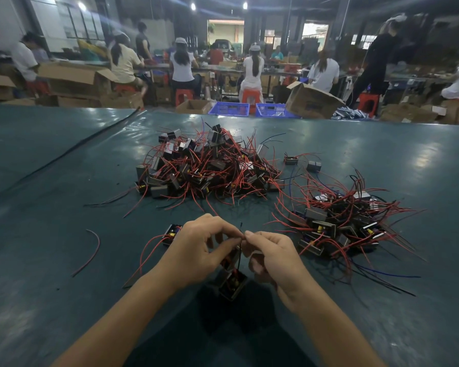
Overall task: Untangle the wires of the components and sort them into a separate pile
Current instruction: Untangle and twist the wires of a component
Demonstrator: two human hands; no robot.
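Near the front edge of the dark green matte counter (64, 300), the left hand (196, 256) and the right hand (273, 256) meet, the fingers of both pinched together on a thin black wire (239, 256) that rises from a small black boxy component (232, 284) hanging just below them. A second such component (171, 234) with red leads lies touching the left hand's far side. Far and centre sits the big tangled heap of black-and-grey components with red wires (204, 165), which looks like the unsorted stock. To the right lies a smaller, flatter heap of the same parts (339, 223), probably the sorted one. Judging by their sizes, well under half is done and most remains. A loose red wire scrap (92, 251) lies to the left. Beyond the glossy counter are blue crates (229, 108), cardboard boxes, red stools and seated workers under dim lamps.
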